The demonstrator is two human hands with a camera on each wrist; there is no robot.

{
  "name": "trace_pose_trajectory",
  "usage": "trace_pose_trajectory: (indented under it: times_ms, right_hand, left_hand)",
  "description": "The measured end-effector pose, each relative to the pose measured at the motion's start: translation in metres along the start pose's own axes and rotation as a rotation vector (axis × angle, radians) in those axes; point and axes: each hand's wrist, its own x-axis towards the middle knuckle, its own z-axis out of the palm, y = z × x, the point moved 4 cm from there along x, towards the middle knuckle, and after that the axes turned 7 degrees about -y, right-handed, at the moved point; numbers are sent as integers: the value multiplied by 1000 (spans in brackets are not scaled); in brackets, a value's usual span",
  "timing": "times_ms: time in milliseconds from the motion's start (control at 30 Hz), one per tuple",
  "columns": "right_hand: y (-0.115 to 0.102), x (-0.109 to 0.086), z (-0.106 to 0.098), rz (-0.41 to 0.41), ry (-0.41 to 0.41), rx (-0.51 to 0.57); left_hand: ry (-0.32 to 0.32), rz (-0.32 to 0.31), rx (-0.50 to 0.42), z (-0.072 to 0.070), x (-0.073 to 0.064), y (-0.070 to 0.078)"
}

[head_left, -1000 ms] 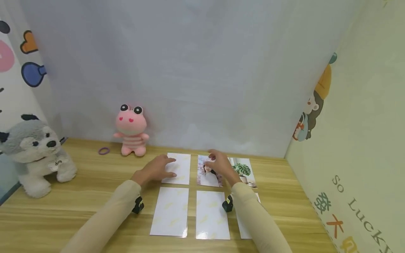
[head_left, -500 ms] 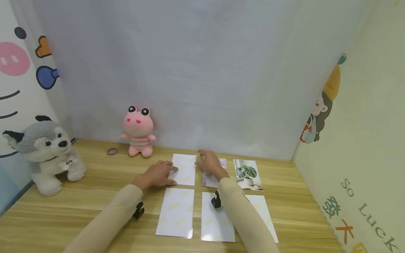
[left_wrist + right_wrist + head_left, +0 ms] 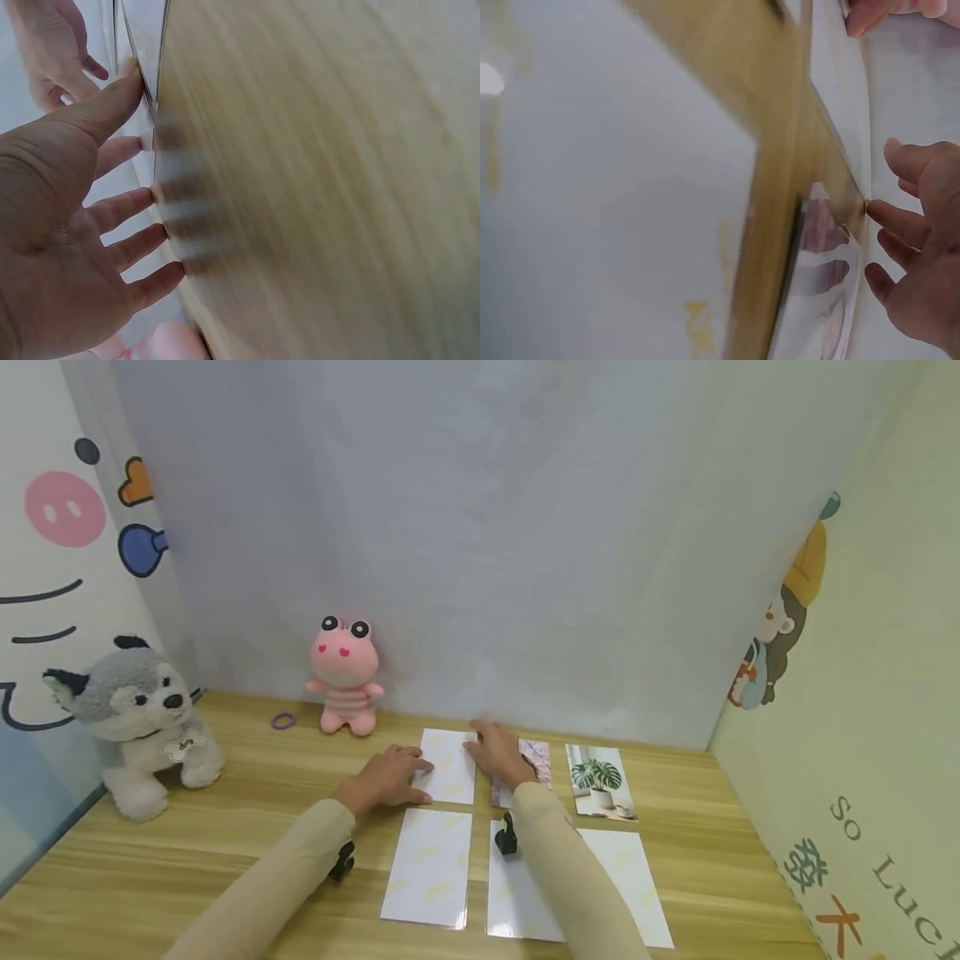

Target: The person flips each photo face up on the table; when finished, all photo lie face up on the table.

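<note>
A white-backed photo card (image 3: pixel 452 777) lies face down in the far row, between my two hands. My left hand (image 3: pixel 386 774) is at its left edge, fingers spread; in the left wrist view the thumb (image 3: pixel 124 86) rests at the card's edge and the other fingertips touch the tabletop. My right hand (image 3: pixel 501 753) reaches over a pink-blossom photo (image 3: pixel 538 758), partly hiding it. In the right wrist view its index fingertip (image 3: pixel 874 210) is at the white card's far corner, the thumb raised. A potted-plant photo (image 3: pixel 597 777) lies face up farther right.
Nearer me, white card backs (image 3: pixel 429 868) form a second row, partly under my right forearm. A pink plush toy (image 3: pixel 347 677) sits against the back wall, beside a purple ring (image 3: pixel 283 721). At the left stands a grey-and-white plush dog (image 3: pixel 150 727).
My right hand has moved left from over the blossom photo to the white card's right edge, uncovering the plant photo. The left hand stays at the card's left side. The head view has shifted left.
</note>
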Motion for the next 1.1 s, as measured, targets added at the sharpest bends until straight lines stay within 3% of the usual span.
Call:
trace_pose_trajectory:
  times_ms: [200,333,433,667,1100]
  right_hand:
    - [-2,0,-9,38,-5,376]
    - [-2,2,-14,34,47,515]
    - [-2,3,-15,62,52,546]
    - [0,4,-6,98,-68,577]
    - [2,-2,-7,77,-68,709]
  left_hand:
    - [-2,-15,-9,-1,0,0]
    - [6,-12,-8,-1,-1,0]
    - [7,-8,-10,-2,0,1]
    - [-8,-19,-11,-1,1,3]
    - [-16,1,-48,0,5,2]
